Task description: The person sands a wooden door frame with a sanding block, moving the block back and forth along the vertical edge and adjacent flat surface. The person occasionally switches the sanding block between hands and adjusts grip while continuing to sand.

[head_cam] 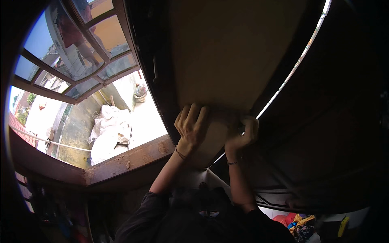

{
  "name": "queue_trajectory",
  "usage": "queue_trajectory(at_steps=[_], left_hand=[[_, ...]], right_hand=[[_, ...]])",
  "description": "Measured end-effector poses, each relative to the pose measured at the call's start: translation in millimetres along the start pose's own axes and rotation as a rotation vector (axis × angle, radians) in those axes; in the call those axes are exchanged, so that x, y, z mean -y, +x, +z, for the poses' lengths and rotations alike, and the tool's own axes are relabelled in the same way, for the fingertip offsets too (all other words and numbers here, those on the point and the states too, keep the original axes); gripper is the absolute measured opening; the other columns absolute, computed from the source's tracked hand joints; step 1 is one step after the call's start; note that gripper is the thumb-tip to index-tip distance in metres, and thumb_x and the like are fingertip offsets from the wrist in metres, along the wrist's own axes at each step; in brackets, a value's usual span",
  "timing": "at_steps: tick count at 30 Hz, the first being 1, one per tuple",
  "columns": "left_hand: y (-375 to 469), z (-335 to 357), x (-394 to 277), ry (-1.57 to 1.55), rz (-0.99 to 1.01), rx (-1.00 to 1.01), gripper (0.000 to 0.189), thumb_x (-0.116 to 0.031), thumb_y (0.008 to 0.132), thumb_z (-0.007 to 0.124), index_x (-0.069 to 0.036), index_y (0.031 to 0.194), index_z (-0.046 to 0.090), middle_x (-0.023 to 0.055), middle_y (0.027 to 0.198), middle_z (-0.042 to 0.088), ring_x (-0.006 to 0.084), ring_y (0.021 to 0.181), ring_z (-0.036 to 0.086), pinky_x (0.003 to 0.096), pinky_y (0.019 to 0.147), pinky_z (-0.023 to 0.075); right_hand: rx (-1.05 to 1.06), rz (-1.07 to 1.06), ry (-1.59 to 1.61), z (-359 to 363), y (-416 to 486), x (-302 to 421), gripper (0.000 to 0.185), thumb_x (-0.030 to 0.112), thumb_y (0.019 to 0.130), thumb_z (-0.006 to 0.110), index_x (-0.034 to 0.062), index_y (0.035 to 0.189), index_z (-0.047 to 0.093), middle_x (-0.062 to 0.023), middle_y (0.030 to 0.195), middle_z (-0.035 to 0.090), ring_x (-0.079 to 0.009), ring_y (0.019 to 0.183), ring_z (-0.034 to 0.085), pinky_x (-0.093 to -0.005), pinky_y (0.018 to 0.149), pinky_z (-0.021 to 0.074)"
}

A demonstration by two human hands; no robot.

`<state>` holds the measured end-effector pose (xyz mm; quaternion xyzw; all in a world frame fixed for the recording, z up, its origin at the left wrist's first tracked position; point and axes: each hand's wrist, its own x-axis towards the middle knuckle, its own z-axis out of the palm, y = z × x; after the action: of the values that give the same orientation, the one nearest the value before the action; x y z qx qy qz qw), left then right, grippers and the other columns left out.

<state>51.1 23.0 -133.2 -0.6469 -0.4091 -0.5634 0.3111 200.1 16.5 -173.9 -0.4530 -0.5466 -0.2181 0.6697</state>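
Note:
A pale brown panel with a dark border stands in deep shade before me. My left hand lies against its lower part, fingers side by side and bent, their tips lost in shadow; a thin bracelet circles the wrist. To the right, my right hand is curled at the panel's right side, beside a narrow bright gap. Darkness and blur hide what its fingers touch, and whether either hand grips anything. Another bracelet is on that wrist.
At left, a wooden window frame has an open glazed sash reflecting a person. Outside are white sacks, a mossy wall and a pale rod. Colourful cloths lie at the lower right, near a yellow object.

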Motion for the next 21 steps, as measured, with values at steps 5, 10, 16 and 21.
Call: queue_trajectory(at_steps=[5,10,16,21], left_hand=[[94.4,10.0,2.9,-0.002,0.113,-0.179,0.026,-0.021,0.072,0.075,-0.011,0.096,0.071,0.0059,0.095,0.066,0.0227,0.073,0.063,0.0335,0.057,0.0497],[70.3,7.1,-8.8,-0.044,-0.002,-0.182,0.019,-0.021,0.076,0.076,-0.011,0.091,0.071,0.0053,0.090,0.064,0.0225,0.070,0.062,0.0332,0.056,0.0488],[54.8,9.6,-13.1,-0.013,-0.001,-0.098,0.020,-0.023,0.073,0.077,-0.011,0.088,0.071,0.0036,0.081,0.062,0.0208,0.067,0.061,0.0323,0.058,0.0503],[132.4,28.1,-20.5,-0.064,0.159,-0.402,0.023,-0.025,0.075,0.079,-0.011,0.091,0.072,0.0049,0.084,0.063,0.0214,0.066,0.062,0.0328,0.054,0.0494]], right_hand=[[-0.206,-0.126,0.025,12.9,98.2,19.5,0.024,0.007,0.077,0.085,-0.0006,0.086,0.064,-0.0090,0.085,0.064,-0.0218,0.074,0.061,-0.0321,0.064,0.0482],[-0.184,-0.214,-0.053,7.7,73.4,8.1,0.020,0.009,0.080,0.084,0.0015,0.085,0.065,-0.0076,0.085,0.065,-0.0201,0.075,0.064,-0.0318,0.061,0.0488],[-0.079,-0.040,-0.044,-5.9,61.0,9.4,0.017,0.010,0.080,0.084,0.0028,0.087,0.069,-0.0062,0.087,0.068,-0.0177,0.076,0.065,-0.0294,0.057,0.0463],[-0.315,-0.252,-0.106,4.7,142.6,13.7,0.016,0.012,0.086,0.082,0.0038,0.086,0.068,-0.0063,0.087,0.069,-0.0171,0.073,0.065,-0.0287,0.055,0.0447]])
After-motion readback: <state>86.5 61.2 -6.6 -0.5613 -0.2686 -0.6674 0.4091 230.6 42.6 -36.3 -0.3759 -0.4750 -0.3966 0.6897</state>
